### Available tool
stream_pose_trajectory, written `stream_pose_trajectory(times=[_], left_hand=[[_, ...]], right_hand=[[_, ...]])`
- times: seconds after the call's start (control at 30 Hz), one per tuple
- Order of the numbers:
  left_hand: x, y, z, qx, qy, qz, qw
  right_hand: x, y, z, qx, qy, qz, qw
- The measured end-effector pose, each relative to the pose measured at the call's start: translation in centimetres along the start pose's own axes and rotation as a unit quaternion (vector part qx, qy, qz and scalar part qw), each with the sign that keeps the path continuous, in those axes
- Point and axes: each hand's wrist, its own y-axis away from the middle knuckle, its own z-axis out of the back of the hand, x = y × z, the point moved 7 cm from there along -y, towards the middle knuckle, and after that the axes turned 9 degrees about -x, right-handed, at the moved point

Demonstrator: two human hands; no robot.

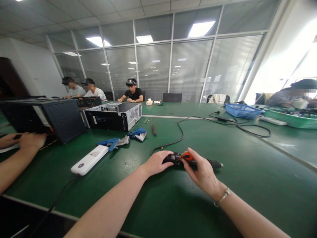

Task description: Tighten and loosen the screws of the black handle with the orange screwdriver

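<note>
My left hand [156,162] is closed round the rear end of a long black corded tool [176,158], perhaps an electric screwdriver, lying low over the green table. A dark collar and a short metal tip [222,165] show at its right end. With thumb and fingers, my right hand [201,172] pinches an orange-and-black piece [187,155] at the tool's middle. Whether that piece is part of the tool or separate, I cannot tell. A black cord [182,132] curves away behind my left hand.
Left of my hands lie a white power bank [89,160], blue-and-grey gloves [114,143] and a brown bar [154,130]. Computer cases [112,119] stand beyond; another person's hands [32,140] reach into the black case [66,120]. Blue [244,111] and green baskets [293,119] sit right.
</note>
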Motion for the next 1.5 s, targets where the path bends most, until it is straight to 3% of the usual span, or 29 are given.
stream_pose_trajectory(times=[0.5,0.8,1.07,1.23,1.37,1.5], left_hand=[[0.6,0.1,0.0,-0.002,0.028,0.01,1.0],[1.1,-0.1,-0.8,-0.004,0.023,0.011,1.0],[1.4,-0.2,-0.6,-0.01,0.023,0.017,1.0],[1.1,-0.3,-0.3,-0.016,0.031,0.019,0.999],[1.0,-0.6,0.0,-0.012,0.034,0.03,0.999],[1.3,-0.8,0.2,0.006,0.045,0.05,0.998]], right_hand=[[-0.5,0.0,-0.1,0.009,0.013,-0.02,1.0],[0.9,-1.5,-0.3,0.037,-0.019,0.005,0.999],[0.2,-2.7,-1.3,0.048,-0.083,-0.129,0.987],[0.2,-3.5,-1.8,0.027,-0.062,-0.145,0.987],[0.8,-4.4,-2.9,0.059,-0.094,-0.145,0.983],[0.6,-4.2,-2.6,0.015,-0.052,-0.163,0.985]])
